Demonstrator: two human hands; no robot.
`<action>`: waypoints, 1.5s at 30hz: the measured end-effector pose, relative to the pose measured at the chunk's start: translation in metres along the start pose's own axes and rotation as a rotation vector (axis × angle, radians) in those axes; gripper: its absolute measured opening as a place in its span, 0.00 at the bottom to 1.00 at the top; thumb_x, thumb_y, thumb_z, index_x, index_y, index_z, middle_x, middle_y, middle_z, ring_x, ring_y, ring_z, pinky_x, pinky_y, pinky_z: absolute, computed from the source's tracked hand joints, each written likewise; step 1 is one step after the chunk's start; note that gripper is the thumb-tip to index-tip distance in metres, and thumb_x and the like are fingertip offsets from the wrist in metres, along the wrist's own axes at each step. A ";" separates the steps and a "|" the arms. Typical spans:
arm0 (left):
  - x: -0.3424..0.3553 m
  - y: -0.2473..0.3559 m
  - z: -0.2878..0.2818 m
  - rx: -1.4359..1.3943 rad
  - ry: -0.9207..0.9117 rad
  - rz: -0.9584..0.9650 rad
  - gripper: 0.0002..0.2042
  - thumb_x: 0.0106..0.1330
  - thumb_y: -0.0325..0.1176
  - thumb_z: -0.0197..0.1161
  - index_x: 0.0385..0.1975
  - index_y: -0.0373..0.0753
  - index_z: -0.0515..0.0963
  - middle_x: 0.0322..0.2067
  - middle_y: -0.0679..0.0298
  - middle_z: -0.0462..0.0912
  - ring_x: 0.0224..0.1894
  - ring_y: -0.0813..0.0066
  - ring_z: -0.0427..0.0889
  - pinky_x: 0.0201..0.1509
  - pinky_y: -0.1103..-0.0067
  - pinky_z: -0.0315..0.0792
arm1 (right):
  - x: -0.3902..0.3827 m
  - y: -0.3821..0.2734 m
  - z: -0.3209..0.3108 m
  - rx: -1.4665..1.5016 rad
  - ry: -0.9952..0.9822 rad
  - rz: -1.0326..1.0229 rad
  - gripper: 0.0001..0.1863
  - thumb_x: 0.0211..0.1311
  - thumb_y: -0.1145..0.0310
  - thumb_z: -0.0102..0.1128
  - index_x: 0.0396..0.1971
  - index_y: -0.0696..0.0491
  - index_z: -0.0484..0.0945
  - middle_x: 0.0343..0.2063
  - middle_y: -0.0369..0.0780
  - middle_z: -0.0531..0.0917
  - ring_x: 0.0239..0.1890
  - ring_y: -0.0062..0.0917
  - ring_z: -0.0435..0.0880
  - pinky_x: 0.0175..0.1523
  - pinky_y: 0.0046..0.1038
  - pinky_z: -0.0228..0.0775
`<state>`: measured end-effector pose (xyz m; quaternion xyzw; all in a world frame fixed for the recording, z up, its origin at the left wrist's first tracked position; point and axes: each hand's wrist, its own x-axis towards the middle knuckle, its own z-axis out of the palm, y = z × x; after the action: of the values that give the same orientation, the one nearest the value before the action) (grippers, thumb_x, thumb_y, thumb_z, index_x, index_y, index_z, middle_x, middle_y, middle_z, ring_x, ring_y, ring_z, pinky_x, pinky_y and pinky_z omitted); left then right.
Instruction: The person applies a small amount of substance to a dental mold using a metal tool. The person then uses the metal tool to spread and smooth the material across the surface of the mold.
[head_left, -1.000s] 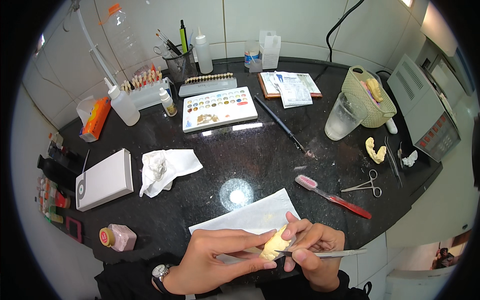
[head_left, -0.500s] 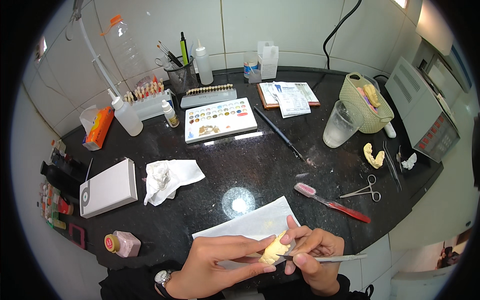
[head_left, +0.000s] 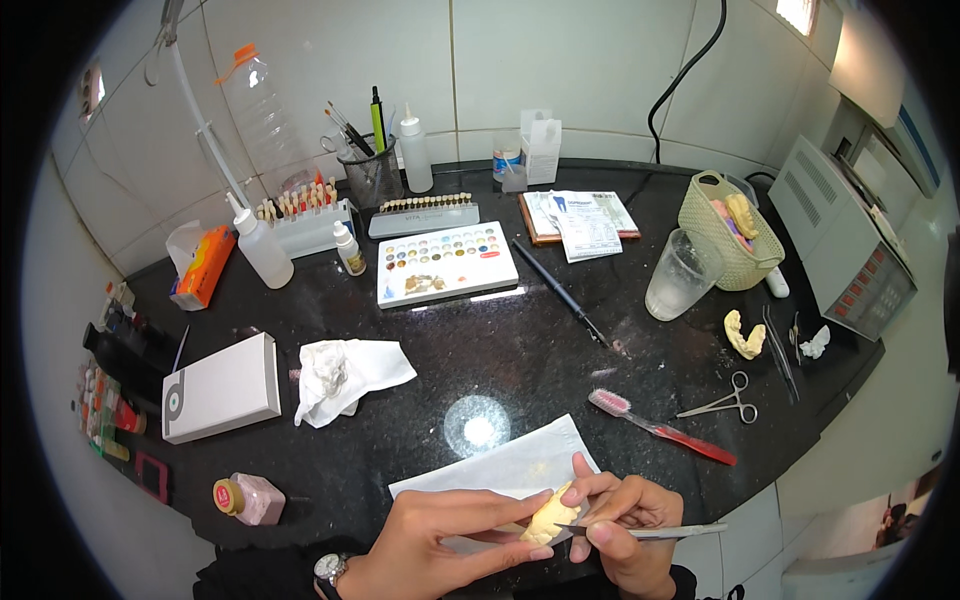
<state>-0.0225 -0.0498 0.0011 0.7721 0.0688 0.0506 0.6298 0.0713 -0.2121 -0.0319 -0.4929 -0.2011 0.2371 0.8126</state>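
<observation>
At the frame's lower centre, the left hand (head_left: 425, 535) has its grip closed on a yellow dental cast (head_left: 549, 516), between thumb and fingers; the right hand (head_left: 637, 510) grips a slim pointed tool (head_left: 675, 532), tip at the cast. Likely light, rigid, brittle: hold by the edges. White paper (head_left: 500, 465) lies beyond.

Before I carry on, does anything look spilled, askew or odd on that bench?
Nothing looks toppled or broken. Pinkish residue sits by the tip of the dark-handled tool, marring the glossy black bench, and faint yellow specks mark the white sheet beyond the yellow cast.
</observation>
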 end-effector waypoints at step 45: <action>0.000 -0.005 -0.006 -0.011 -0.013 0.088 0.18 0.54 0.32 0.70 0.44 0.35 0.79 0.34 0.54 0.84 0.35 0.73 0.84 0.37 0.82 0.77 | -0.005 -0.003 0.003 -0.050 -0.031 0.052 0.10 0.54 0.70 0.61 0.22 0.58 0.70 0.17 0.40 0.77 0.42 0.29 0.76 0.59 0.37 0.59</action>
<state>-0.0241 -0.0430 -0.0031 0.7711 0.0304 0.0736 0.6317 0.0666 -0.2140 -0.0281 -0.5142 -0.2065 0.2608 0.7905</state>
